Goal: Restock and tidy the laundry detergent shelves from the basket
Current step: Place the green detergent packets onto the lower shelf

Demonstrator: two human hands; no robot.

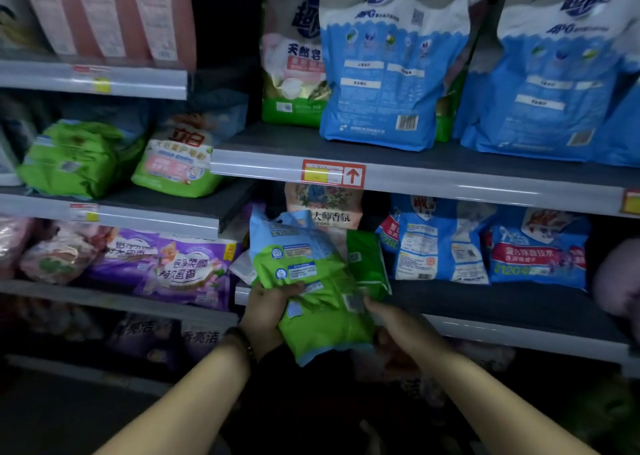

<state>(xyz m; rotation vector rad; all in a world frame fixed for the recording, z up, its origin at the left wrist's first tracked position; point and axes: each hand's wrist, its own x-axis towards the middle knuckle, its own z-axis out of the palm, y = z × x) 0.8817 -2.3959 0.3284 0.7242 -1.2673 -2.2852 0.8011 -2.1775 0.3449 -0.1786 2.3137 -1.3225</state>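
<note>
A green and light-blue detergent bag [311,281] is held tilted in front of the lower middle shelf [502,319], its back label towards me. My left hand [266,312] grips its left edge, thumb over the front. My right hand [391,319] holds its lower right corner from the side and below. The bag's top leans against a floral pack [325,205] standing at the back of that shelf. The basket is not in view.
Large blue bags [391,73] stand on the upper shelf [450,174]. Smaller blue bags [433,243] fill the lower shelf's right part. Green bags [79,156] and purple packs [166,264] lie on the left shelves. A pink object [620,278] intrudes at the right edge.
</note>
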